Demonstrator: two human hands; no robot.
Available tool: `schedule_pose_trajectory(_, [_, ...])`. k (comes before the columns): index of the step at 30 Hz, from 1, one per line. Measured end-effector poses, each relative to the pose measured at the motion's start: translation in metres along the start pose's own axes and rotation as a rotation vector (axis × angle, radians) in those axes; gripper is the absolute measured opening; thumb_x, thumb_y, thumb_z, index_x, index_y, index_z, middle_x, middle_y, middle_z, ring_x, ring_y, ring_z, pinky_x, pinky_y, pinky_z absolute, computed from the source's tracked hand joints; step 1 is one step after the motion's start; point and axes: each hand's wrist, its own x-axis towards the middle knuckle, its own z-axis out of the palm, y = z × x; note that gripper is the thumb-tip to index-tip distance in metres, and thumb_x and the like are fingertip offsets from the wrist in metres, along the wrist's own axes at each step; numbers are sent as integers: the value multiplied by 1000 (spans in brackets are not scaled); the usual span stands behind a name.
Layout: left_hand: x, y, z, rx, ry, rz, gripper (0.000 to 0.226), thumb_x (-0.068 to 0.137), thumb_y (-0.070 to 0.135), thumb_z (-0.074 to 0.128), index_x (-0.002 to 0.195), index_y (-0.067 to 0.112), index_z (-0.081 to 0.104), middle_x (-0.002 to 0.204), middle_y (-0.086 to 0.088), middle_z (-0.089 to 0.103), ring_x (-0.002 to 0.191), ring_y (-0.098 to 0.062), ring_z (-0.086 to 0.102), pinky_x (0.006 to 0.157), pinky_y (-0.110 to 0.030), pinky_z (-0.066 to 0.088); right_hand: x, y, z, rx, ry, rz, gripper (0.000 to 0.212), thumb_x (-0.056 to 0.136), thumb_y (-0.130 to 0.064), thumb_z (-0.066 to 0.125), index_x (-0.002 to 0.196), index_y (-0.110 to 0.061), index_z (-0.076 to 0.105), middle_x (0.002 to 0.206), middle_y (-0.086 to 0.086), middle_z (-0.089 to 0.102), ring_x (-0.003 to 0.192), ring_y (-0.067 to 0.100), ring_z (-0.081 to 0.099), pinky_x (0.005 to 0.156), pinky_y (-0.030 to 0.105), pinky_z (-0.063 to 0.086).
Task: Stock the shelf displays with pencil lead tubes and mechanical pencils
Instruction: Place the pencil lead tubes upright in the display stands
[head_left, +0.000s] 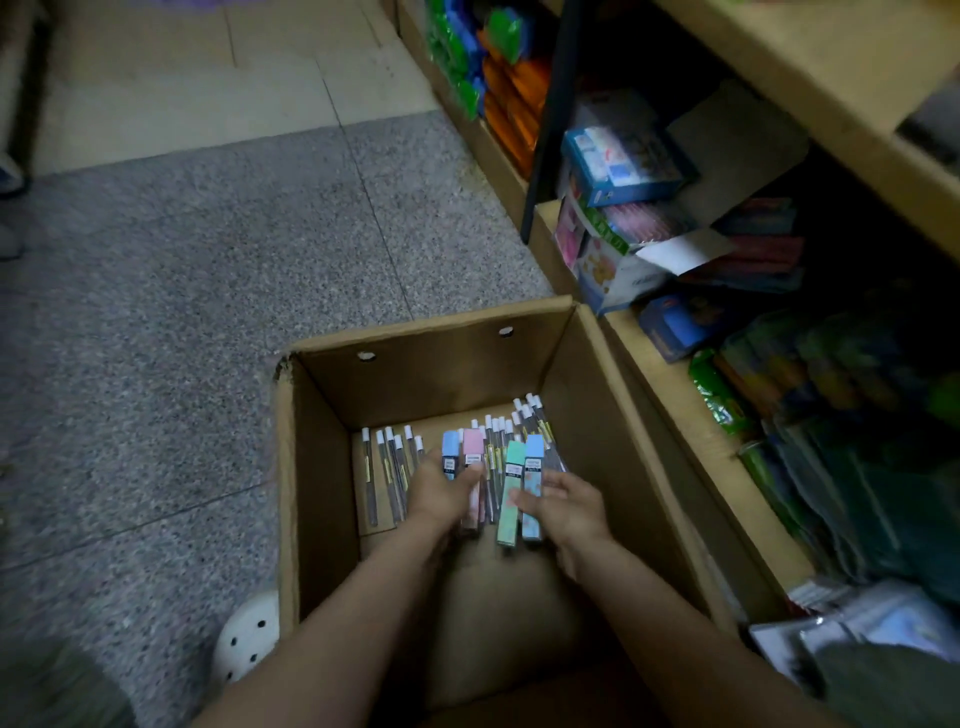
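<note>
An open cardboard box (322, 467) stands on the floor and holds several pencil lead tubes. Clear tubes with white caps (387, 467) lie at its bottom left and back right. My left hand (441, 493) grips a blue tube (451, 454) and a pink tube (472, 452) inside the box. To their right, my right hand (563, 506) holds a green tube (511, 493) and a blue patterned tube (532, 483), fingers curled round them. Mechanical pencils cannot be told apart from the tubes here.
A wooden shelf unit (675, 395) runs along the right, packed with boxes (623, 161) and coloured packets (509, 88). Grey speckled floor (182, 286) spreads to the left. A white perforated shoe (249, 639) sits beside the box's near left corner.
</note>
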Motion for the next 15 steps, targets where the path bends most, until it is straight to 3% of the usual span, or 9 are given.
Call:
schedule_pose_trajectory(3, [-18,43,-12,21,-92,74,24,91,7,64,113,2,59,112,-20,66,102,-32,64,96,-46,50,-30,-33,-13,123,-23,-85,46,71,8,80,113,4,62,106,22,71,96,35,70,87,50,56])
schedule_pose_trajectory(6, [-48,90,-27,32,-305,137,16,95,5,57,111,3,58,108,-22,66,94,-33,66,91,-52,53,-69,-65,-35,171,-63,-199,43,72,6,81,110,-1,63,98,15,74,87,29,73,81,46,59])
schedule_pose_trajectory(9, [-82,134,-38,73,-536,196,15,100,5,46,110,4,57,100,-20,66,86,-28,68,76,-43,59,-113,-97,-63,168,-61,-329,41,72,3,81,108,-4,63,94,11,75,82,23,73,76,39,60])
schedule_pose_trajectory(11, [-106,162,-41,85,-602,197,15,102,9,43,104,3,56,85,-15,64,68,-20,68,60,-34,59,-143,-115,-82,176,-40,-405,42,70,3,82,107,-3,63,93,12,75,80,24,73,76,41,60])
schedule_pose_trajectory(15, [-148,208,-25,-64,-674,284,13,102,16,45,105,6,53,76,-7,56,64,-16,57,56,-30,55,-198,-142,-120,191,22,-555,34,69,4,83,99,0,66,86,12,76,68,19,73,55,28,57])
